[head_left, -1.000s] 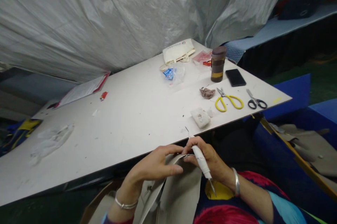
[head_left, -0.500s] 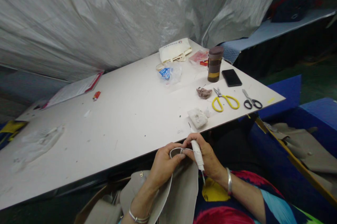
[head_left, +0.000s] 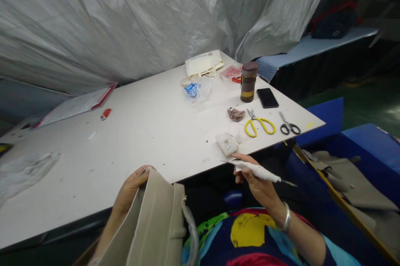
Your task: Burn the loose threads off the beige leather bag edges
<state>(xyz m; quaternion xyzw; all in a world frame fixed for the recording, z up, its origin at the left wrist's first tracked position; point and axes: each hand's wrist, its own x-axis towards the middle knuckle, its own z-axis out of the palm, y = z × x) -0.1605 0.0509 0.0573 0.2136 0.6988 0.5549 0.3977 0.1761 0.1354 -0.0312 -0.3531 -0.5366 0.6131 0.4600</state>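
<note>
My left hand (head_left: pixel 127 191) is closed on the upper edge of a beige handbag (head_left: pixel 158 220), its fingertips at the rim and part of the hand behind the panel. The bag stands tilted in front of me, with a metal fitting and a handle on its right side. Apart from the bag, my right hand (head_left: pixel 262 191) grips a thin pointed tool (head_left: pixel 261 171) wrapped in white, metal showing at both ends. Just beyond that hand, a whitish pad (head_left: pixel 227 144) lies near the table edge.
On the white table (head_left: pixel 140 133) are yellow-handled scissors (head_left: pixel 259 122), black-handled scissors (head_left: pixel 289 124), a phone (head_left: pixel 268 98), a brown flask (head_left: pixel 249 83) and a crumpled brown scrap (head_left: pixel 236 114). A blue bin (head_left: pixel 309 191) of beige pieces stands at the right.
My hands have separated: the left moved left with the bag, which has turned and come up, and the right moved right. The tool has swung from steep to nearly level.
</note>
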